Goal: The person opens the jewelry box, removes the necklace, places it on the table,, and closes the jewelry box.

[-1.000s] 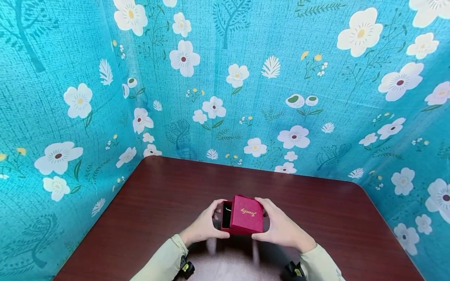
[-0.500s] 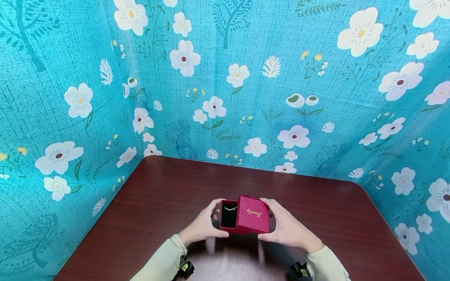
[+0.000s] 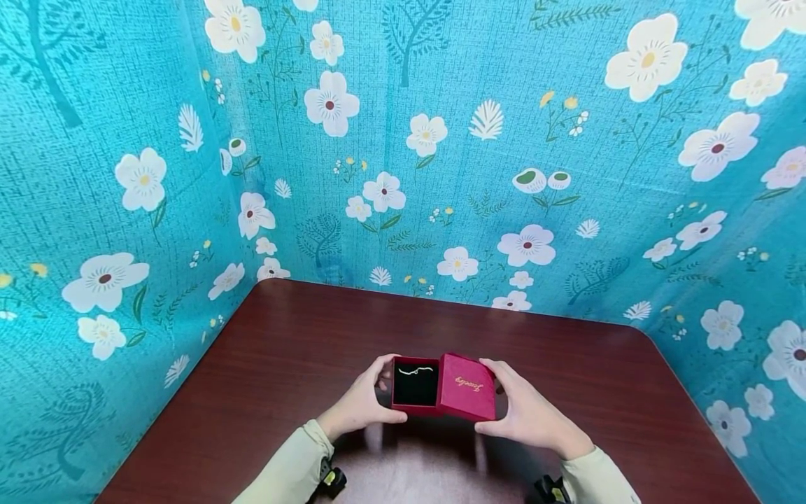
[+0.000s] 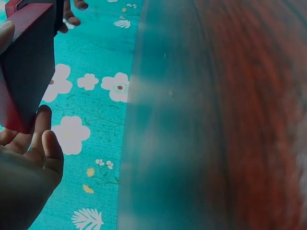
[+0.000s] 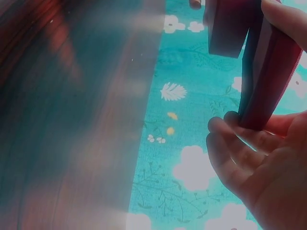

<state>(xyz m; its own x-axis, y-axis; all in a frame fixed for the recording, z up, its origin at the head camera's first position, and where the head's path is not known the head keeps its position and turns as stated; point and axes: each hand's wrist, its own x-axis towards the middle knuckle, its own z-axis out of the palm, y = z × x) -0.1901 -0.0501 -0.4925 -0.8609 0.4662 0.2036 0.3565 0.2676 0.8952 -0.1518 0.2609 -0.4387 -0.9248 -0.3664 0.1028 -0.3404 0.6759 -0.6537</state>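
Note:
In the head view my left hand (image 3: 363, 400) grips the base of a red jewelry box (image 3: 414, 409) by its edges, thumb at the near side. Black padding lines the base, and a thin, pale chain (image 3: 415, 370) lies across its upper part. My right hand (image 3: 527, 404) holds the red lid (image 3: 467, 387), which carries gold "Jewelry" lettering that reads upside down. Lid and base are side by side, the lid tilted. From the left wrist view, the base's dark underside (image 4: 33, 62) shows above my fingers. In the right wrist view a narrow gap parts the lid (image 5: 273, 72) from the base (image 5: 229, 28).
A dark reddish-brown wooden table (image 3: 302, 329) lies beneath both hands, with the box held above it. Blue floral cloth (image 3: 390, 161) hangs behind the table and along its sides. Each wrist wears a small black camera, such as the left one (image 3: 331, 479).
My right hand has moved right with the lid, sliding it off the base. The black padding and chain have come fully into view. My left hand has barely shifted.

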